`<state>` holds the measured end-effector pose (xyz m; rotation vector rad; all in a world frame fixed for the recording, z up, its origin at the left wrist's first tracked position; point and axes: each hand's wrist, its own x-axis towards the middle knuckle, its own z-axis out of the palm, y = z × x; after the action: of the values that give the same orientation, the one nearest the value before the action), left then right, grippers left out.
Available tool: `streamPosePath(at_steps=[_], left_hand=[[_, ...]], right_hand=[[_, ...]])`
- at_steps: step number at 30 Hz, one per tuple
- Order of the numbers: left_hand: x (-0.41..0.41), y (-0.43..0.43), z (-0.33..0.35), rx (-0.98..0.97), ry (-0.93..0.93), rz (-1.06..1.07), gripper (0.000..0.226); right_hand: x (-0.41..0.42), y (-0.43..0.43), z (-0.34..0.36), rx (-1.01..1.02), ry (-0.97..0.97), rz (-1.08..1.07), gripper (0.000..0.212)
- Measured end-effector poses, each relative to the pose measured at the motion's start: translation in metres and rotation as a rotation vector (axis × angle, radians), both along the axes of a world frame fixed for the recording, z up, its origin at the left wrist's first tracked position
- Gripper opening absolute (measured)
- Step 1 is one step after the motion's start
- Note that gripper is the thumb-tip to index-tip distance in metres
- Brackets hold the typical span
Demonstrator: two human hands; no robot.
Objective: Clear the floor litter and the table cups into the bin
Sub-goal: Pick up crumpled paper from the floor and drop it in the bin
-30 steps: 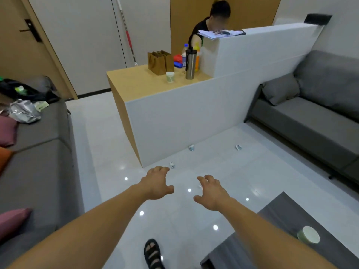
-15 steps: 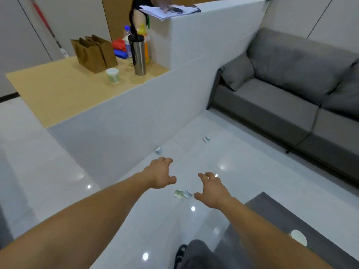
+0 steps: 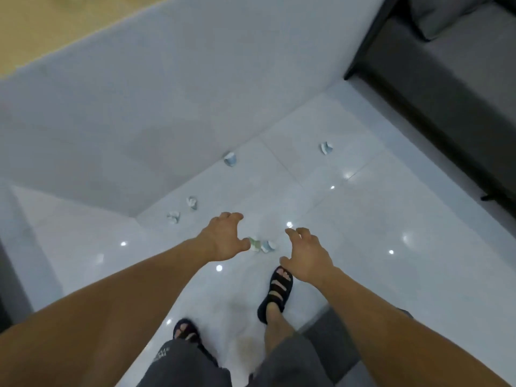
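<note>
From the head camera, the person is looking almost straight down at a glossy white tiled floor (image 3: 363, 247). Both bare arms are reaching forward and down. The left hand (image 3: 223, 238) is spreading wide, fingers curled loosely, gripping nothing. The right hand (image 3: 305, 258) is doing the same, fingers splayed and empty, hanging above the right sandal (image 3: 276, 294).

Between the two hands, a crumpled green and white piece of litter (image 3: 261, 245) is lying on the floor, showing just beside the left thumb and a little apart from the right hand; whether the thumb is touching it, I cannot tell. More litter is sitting further out: two small crumpled scraps (image 3: 173, 217) and (image 3: 192, 203) close to the foot of the white partition wall (image 3: 167, 107), a small squashed paper cup (image 3: 230, 159) right against that wall, and another crushed scrap (image 3: 325, 148) well apart, out toward the grey sofa (image 3: 446, 65) at upper right.

The bench (image 3: 42, 26), a tan wooden top, is peeking in at upper left above the partition. The left sandal (image 3: 185, 332) is planted lower down, and dark grey shorts (image 3: 195, 367) are filling the bottom edge. No bin is showing here.
</note>
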<state>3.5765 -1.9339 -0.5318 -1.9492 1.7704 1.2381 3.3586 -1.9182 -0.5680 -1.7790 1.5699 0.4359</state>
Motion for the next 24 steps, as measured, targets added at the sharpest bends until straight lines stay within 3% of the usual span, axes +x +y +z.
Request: streamPosePath(at_steps=[7, 15, 20, 24], left_hand=[[-0.014, -0.042, -0.207, 0.106, 0.035, 0.077, 0.073], [-0.002, -0.038, -0.46, 0.161, 0.036, 0.124, 0.073], [0.0, -0.023, -0.554, 0.105, 0.079, 0.177, 0.072], [-0.004, -0.012, -0.579, 0.075, 0.129, 0.2, 0.069]], right_hand=[[0.003, -0.052, -0.207, 0.109, 0.008, 0.058, 0.078], [0.0, -0.045, -0.457, 0.159, 0.123, 0.144, 0.078], [0.001, -0.033, -0.56, 0.07, 0.13, 0.179, 0.079], [0.002, -0.025, -0.593, -0.043, 0.11, 0.232, 0.06]])
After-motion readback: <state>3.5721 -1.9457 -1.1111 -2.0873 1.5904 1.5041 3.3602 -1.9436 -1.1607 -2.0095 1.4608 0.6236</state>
